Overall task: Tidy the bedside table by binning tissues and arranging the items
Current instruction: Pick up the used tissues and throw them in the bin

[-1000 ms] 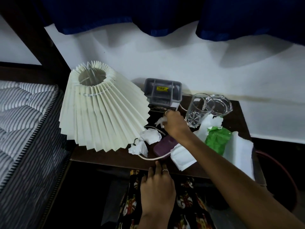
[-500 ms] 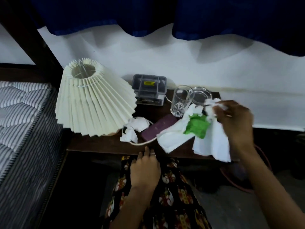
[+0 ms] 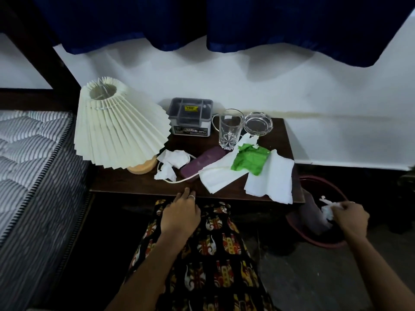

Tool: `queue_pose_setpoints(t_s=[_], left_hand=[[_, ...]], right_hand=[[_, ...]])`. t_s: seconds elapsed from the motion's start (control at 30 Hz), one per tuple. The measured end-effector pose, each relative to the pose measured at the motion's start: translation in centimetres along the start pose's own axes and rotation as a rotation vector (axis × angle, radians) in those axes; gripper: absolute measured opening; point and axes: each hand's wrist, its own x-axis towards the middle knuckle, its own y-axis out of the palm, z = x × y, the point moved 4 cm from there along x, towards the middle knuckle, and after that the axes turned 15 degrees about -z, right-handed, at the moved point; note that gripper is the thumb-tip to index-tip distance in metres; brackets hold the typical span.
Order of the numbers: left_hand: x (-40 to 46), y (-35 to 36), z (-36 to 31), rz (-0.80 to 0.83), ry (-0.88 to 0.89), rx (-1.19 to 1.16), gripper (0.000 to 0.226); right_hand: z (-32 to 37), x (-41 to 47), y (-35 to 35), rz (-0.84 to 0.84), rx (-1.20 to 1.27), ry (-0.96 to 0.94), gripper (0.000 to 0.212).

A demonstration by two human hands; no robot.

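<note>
White crumpled tissue (image 3: 327, 209) sits pinched in the curled fingers of the right hand (image 3: 349, 217), over the dark red round bin (image 3: 314, 240) beside the dark wooden bedside table (image 3: 139, 182). Released off-centre, it could land on the floor. At the table's front edge rests the left hand (image 3: 179, 215), fingers loosely together, grasping nothing. Farther onto the table, more crumpled white tissues (image 3: 173, 163) lie by a purple flat case (image 3: 203, 161). At the table's back, the grey plastic box (image 3: 190, 116) reads "OPEL"; its yellow label is illegible.
</note>
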Motion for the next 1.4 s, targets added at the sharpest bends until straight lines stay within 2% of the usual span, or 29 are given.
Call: queue_pose_setpoints(t_s=[0.13,0.2,0.33,0.47,0.53,0.6,0.73,0.87,0.97,1.07,1.17,1.23,1.33,1.4], left_hand=[[0.2,0.1,-0.2,0.015,-0.008,0.021,0.049],[0.3,0.2,-0.4,0.005,-0.007,0.039,0.048],[0.4,0.4,-0.8,-0.003,-0.006,0.058,0.046],[0.6,0.5,-1.0,-0.009,0.005,0.079,0.045],[0.7,0.6,-1.1,-0.009,0.014,0.084,0.045],[0.7,0.6,-1.1,-0.013,0.022,0.084,0.045],[0.7,0.6,-0.9,-0.02,0.037,0.076,0.044],[0.6,0.6,-0.6,-0.031,0.055,0.083,0.044],[0.7,0.5,-0.5,-0.025,0.067,0.086,0.044],[0.9,0.5,-0.6,-0.012,0.065,0.075,0.044],[0.8,0.5,-0.6,-0.004,0.072,0.097,0.045],[0.6,0.5,-0.7,0.002,0.071,0.095,0.046],[0.5,0.4,-0.7,0.009,0.063,0.091,0.047],[0.4,0.3,-0.8,0.019,0.06,0.097,0.048]], right_hand=[[0.0,1.3,0.3,0.018,-0.008,-0.006,0.029],[1.9,1.5,-0.2,-0.008,0.008,-0.087,0.029],[8.8,-0.2,-1.5,-0.072,0.147,-0.399,0.029],[16.6,-3.9,-0.9,0.006,0.261,-0.771,0.034],[19.8,-5.6,0.1,0.059,0.223,-0.906,0.039],[22.3,-6.6,1.5,0.099,0.102,-0.963,0.046],[24.9,-7.1,5.2,0.205,-0.126,-0.967,0.054],[25.6,-7.2,6.5,0.114,-0.089,-0.984,0.038],[25.7,-7.3,5.6,0.031,0.028,-0.996,0.033],[25.3,-7.3,3.3,0.007,0.246,-0.996,0.026],[23.9,-6.8,-0.5,-0.096,0.435,-0.969,0.022],[22.2,-5.5,-3.0,-0.18,0.515,-0.881,0.021],[18.5,-2.5,-5.8,-0.254,0.625,-0.616,0.022],[15.4,0.0,-7.1,-0.382,0.581,-0.464,0.022]])
